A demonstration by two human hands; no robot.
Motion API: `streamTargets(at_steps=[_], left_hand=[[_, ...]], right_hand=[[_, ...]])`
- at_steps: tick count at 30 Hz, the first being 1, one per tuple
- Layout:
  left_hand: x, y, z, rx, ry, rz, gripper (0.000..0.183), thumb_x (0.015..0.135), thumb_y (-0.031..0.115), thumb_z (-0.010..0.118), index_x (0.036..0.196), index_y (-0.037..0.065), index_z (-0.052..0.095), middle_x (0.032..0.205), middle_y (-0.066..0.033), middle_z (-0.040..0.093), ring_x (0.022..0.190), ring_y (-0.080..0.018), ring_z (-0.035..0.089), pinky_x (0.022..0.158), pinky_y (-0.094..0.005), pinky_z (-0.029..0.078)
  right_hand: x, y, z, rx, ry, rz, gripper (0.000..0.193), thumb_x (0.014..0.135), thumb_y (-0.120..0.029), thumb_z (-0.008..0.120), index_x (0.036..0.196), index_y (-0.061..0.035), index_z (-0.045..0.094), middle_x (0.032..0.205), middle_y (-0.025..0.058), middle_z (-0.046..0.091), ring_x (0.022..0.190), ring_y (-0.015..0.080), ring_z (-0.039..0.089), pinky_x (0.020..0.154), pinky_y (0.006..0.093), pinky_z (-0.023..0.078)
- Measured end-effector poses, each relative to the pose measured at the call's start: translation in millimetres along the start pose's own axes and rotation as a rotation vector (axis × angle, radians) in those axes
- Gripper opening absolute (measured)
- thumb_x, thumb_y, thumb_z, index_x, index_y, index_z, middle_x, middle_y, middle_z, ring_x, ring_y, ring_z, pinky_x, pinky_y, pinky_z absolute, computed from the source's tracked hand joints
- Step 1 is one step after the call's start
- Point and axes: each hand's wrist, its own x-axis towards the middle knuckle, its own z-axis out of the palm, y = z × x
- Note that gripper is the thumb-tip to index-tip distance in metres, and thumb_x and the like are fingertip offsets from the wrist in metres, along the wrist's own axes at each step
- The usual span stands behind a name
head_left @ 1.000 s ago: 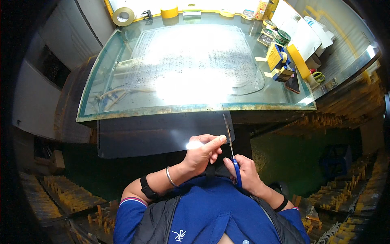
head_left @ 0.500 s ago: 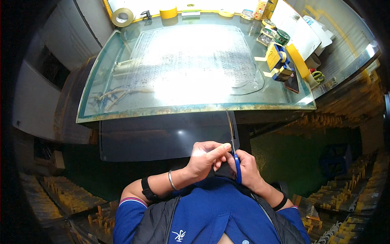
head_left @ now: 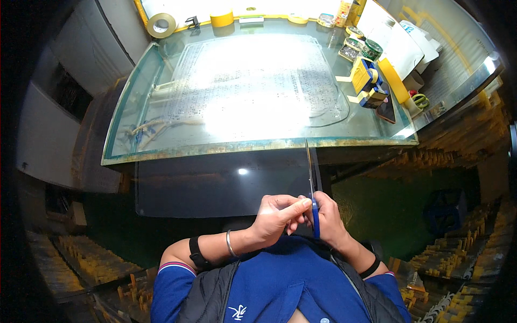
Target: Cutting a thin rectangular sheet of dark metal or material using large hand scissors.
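Observation:
Low before my body, both hands meet close to the near edge of the glass-topped table [head_left: 258, 144]. My right hand [head_left: 329, 218] grips a pair of scissors [head_left: 315, 216] by the blue handles; the long narrow blades point away from me, and their tips overlap the table's near edge in view. Just left of the blades, my left hand [head_left: 277, 218] is closed, thumb and fingers pressed together by the handle end. Whether those fingers pinch the scissors or something small is hidden. A dark smooth panel [head_left: 215, 188] lies beyond my hands, below the table edge.
A printed clear sheet [head_left: 188, 70] lies on the brightly lit glass. To the right stand a yellow-and-blue tape dispenser [head_left: 369, 81], a phone [head_left: 386, 110] and green-handled scissors [head_left: 420, 100]. Tape rolls [head_left: 161, 25] line the back. A blue stool [head_left: 446, 210] stands on the floor.
Both hands have shifted slightly right and lower with the scissors. The blue handles now appear narrower, seen more edge-on. Nothing on the table has moved.

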Motion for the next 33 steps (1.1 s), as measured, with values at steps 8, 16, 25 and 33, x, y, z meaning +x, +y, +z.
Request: streamTargets(at_steps=[8,16,25,33], left_hand=[[-0.6,1.4,3.0,-0.008,-0.011,0.012,0.022,0.085,0.023,0.062,0.077,0.002,0.064,0.061,-0.0021,0.056,0.044,-0.0051,0.048,0.037,-0.0176,0.036],[-1.4,-1.0,4.9,-0.007,-0.002,-0.002,0.021,0.085,0.022,0.061,0.078,0.002,0.064,0.061,-0.0018,0.057,0.045,-0.0046,0.048,0.038,-0.0173,0.036],[-1.1,-2.2,4.4,-0.018,-0.018,0.003,0.022,0.086,0.022,0.06,0.08,0.001,0.063,0.063,-0.0027,0.058,0.045,-0.005,0.049,0.038,-0.017,0.037],[4.0,8.0,1.8,-0.054,0.005,0.048,0.022,0.088,0.021,0.057,0.085,0.001,0.062,0.064,-0.0029,0.059,0.044,-0.0054,0.049,0.036,-0.0173,0.037]], right_hand=[[1.6,-6.7,-1.7,0.011,0.012,0.017,0.022,0.087,-0.019,0.056,0.075,-0.001,0.051,0.061,0.0018,0.051,0.054,0.0054,0.048,0.045,0.0223,0.039],[3.2,-21.1,0.1,0.03,0.072,0.068,0.039,0.083,-0.031,0.06,0.066,0.0017,0.048,0.065,0.0198,0.051,0.06,0.0334,0.051,0.055,0.0389,0.04],[4.9,-25.7,-1.3,-0.017,0.071,0.065,0.041,0.083,-0.033,0.059,0.064,0.0015,0.047,0.063,0.0205,0.051,0.058,0.0347,0.051,0.053,0.0394,0.04],[-6.3,-7.6,-2.7,0.107,-0.009,0.211,0.042,0.084,-0.034,0.059,0.065,0.0018,0.049,0.058,0.0142,0.051,0.052,0.0223,0.054,0.049,0.0347,0.04]])
